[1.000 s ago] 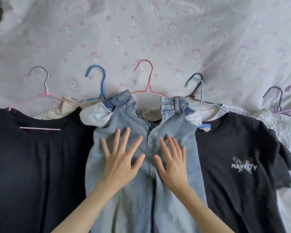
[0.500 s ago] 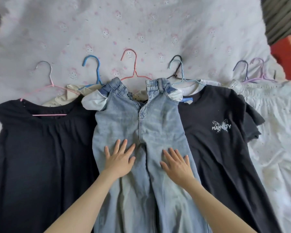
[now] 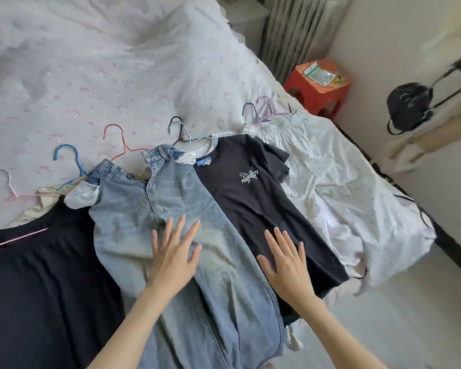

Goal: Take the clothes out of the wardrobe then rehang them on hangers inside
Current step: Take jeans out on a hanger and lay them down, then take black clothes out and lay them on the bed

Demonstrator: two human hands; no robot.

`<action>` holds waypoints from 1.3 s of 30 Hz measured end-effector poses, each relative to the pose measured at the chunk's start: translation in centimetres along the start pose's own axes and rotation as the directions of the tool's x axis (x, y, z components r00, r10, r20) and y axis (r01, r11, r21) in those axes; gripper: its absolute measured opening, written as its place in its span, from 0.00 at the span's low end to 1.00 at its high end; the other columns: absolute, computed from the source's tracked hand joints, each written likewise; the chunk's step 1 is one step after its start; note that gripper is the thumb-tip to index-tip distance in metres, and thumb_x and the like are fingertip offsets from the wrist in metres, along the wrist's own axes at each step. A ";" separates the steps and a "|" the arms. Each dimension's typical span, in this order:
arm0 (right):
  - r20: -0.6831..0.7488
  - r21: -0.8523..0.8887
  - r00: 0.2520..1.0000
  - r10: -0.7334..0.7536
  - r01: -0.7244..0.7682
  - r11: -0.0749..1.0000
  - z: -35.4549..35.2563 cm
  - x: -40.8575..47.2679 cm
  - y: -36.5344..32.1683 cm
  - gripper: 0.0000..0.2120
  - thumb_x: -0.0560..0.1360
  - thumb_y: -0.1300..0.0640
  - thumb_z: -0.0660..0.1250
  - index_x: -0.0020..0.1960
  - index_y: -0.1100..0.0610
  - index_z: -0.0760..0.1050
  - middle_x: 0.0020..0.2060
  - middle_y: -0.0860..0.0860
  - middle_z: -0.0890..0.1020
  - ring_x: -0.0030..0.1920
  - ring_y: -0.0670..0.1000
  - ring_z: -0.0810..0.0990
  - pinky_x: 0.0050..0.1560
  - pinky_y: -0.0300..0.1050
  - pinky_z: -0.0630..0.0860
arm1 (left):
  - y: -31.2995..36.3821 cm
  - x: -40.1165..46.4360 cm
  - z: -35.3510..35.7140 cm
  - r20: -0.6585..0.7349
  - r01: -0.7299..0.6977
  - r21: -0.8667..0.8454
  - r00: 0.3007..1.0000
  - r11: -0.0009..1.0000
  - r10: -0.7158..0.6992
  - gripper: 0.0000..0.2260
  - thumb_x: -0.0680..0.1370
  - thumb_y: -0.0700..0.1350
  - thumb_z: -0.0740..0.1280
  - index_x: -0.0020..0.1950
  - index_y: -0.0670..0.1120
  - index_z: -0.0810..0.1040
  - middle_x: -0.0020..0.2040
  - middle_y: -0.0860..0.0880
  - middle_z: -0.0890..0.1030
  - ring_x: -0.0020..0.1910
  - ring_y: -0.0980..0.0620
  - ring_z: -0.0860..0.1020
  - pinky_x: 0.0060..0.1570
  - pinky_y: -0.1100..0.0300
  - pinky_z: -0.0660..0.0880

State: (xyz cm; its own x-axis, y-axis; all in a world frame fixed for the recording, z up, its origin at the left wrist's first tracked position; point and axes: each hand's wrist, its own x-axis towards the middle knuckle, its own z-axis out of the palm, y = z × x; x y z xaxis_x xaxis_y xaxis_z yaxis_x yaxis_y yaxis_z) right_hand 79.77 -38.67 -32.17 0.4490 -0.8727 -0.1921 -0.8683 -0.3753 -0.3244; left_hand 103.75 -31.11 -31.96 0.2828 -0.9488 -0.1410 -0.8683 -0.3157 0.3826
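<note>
Lying side by side on the bed [image 3: 117, 62] are several garments on hangers, spread over a white sheet printed with small pink figures. The left hand [image 3: 172, 258] rests flat on the light blue jeans [image 3: 171, 206], fingers [image 3: 180, 230] straight and spread wide, holding nothing. The right hand [image 3: 288, 265] lies flat on the lower part of the black t-shirt [image 3: 245, 198], fingers straight and slightly apart, also holding nothing. The jeans hang from a red hanger [image 3: 117, 141], and the t-shirt, with its small white print, from a pale blue hanger [image 3: 184, 131] just beside them. Left of the jeans lies a dark dress [image 3: 37, 275] on a pink hanger [image 3: 8, 187], with a blue hanger [image 3: 69, 161] between them. A white garment [image 3: 330, 182] with purple hangers [image 3: 264, 109] lies at the bed's right edge. Beyond the bed stands a red stool [image 3: 317, 91].
</note>
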 end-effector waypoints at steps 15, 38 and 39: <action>-0.477 0.151 0.708 0.521 -0.518 0.842 -13.5 -27.9 23.8 0.29 0.76 0.41 0.51 0.72 0.55 0.64 0.69 0.56 0.68 0.71 0.56 0.62 0.69 0.61 0.52 | 35.9 -6.9 7.0 0.058 -0.633 -0.069 0.769 0.771 0.637 0.31 0.73 0.62 0.44 0.74 0.54 0.60 0.76 0.47 0.57 0.75 0.45 0.48 0.70 0.41 0.44; -0.544 0.491 -0.332 0.770 -0.871 -0.028 -19.2 -63.8 38.4 0.33 0.74 0.38 0.44 0.74 0.53 0.58 0.73 0.54 0.62 0.74 0.53 0.55 0.72 0.59 0.46 | 80.9 -32.2 20.6 0.169 -0.865 -0.417 -0.377 -0.280 0.911 0.26 0.76 0.58 0.48 0.72 0.50 0.65 0.72 0.43 0.65 0.73 0.38 0.56 0.68 0.38 0.51; -0.548 0.499 -0.363 0.753 -0.865 -0.054 -19.6 -64.9 38.5 0.32 0.74 0.39 0.45 0.74 0.53 0.59 0.73 0.54 0.62 0.74 0.53 0.56 0.72 0.60 0.48 | 81.8 -33.8 20.9 0.157 -0.846 -0.429 -0.416 -0.317 0.896 0.26 0.76 0.58 0.48 0.72 0.51 0.65 0.72 0.43 0.65 0.74 0.39 0.56 0.68 0.39 0.50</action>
State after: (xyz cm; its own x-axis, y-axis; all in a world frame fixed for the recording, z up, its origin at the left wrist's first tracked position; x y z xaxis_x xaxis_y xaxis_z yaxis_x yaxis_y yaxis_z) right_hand 13.07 -2.62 -14.06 -0.9329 -0.1370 0.3329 -0.2362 0.9308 -0.2788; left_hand 14.63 -24.59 -14.96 -0.9594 0.1137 0.2580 0.2111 0.8963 0.3901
